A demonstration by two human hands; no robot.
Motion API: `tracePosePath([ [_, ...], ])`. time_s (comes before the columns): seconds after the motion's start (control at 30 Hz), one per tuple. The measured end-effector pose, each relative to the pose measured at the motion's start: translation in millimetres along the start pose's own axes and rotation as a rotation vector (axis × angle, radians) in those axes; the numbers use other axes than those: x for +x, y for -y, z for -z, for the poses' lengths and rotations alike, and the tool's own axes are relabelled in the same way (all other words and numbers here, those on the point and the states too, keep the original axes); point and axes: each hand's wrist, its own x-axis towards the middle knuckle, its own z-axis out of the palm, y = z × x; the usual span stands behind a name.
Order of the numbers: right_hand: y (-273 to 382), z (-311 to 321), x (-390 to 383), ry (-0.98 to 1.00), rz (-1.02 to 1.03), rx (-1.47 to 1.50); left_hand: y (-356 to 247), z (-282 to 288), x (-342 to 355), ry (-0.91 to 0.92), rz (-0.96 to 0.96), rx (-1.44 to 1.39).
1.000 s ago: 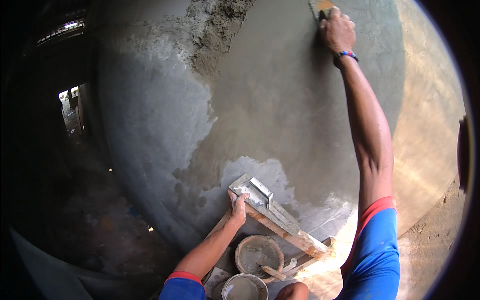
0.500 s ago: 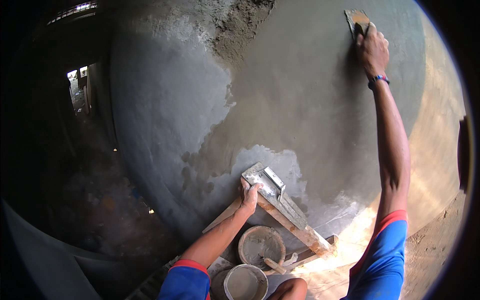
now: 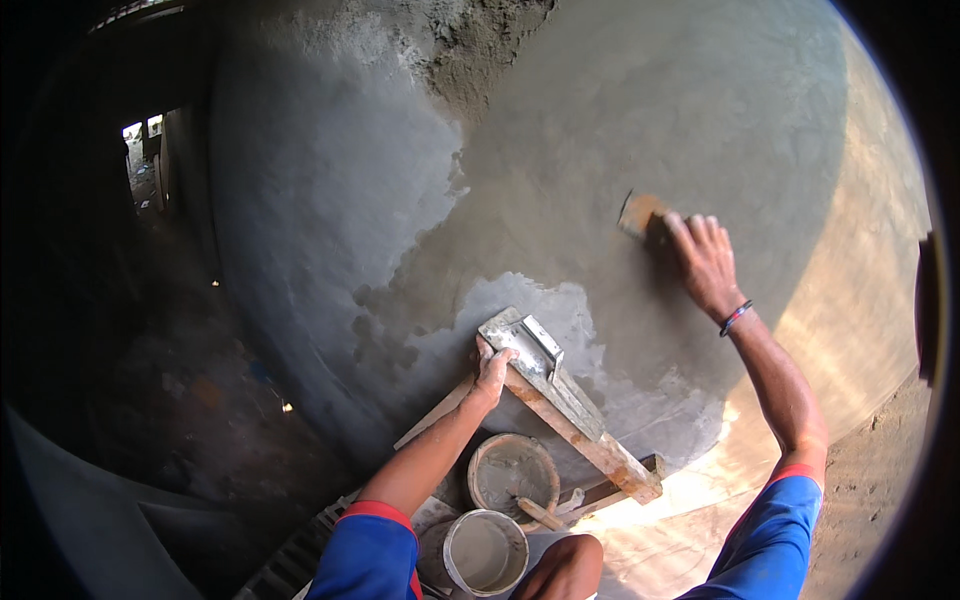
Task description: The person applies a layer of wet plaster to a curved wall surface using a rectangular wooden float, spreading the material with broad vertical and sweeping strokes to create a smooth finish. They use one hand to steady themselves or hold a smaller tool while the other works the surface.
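Observation:
My right hand (image 3: 708, 262) is closed around a scraper (image 3: 641, 214) with a flat, rust-tinged blade, which lies against the wet grey plaster of the wall (image 3: 560, 190). Lower down, my left hand (image 3: 490, 372) grips the upper end of a plank (image 3: 580, 432), thumb in front and most fingers hidden behind it. A metal plastering trowel (image 3: 528, 345) rests on that end, its raised grip facing up, close by my thumb. Whether my left fingers also touch the trowel, I cannot tell.
Below the plank stand a bowl (image 3: 553, 478) of grey mix with a wooden-handled tool (image 3: 541, 514) at its rim, and a bucket (image 3: 452, 560) with grey liquid. Rough plaster (image 3: 480, 50) shows at the top. The left side is dark.
My right hand has swept the scraper down and to the left across the plaster. My left hand keeps its grip on the plank; the whole view has shifted slightly.

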Motion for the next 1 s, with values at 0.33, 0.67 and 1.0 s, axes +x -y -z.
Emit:
tracePosePath([
  [0.33, 116.8, -74.8, -26.2, 0.173, 0.156, 0.03, -9.5, -14.3, -8.5, -0.08, 0.091, -0.062],
  [0.67, -87.6, 44.3, -20.8, -0.265, -0.575, -0.117, -1.9, -23.6, -18.1, -0.005, -0.008, -0.031],
  [1.0, -96.4, 79.9, -140.4, -0.097, -0.387, -0.139, -16.0, -20.9, -16.8, -0.024, 0.049, 0.026],
])
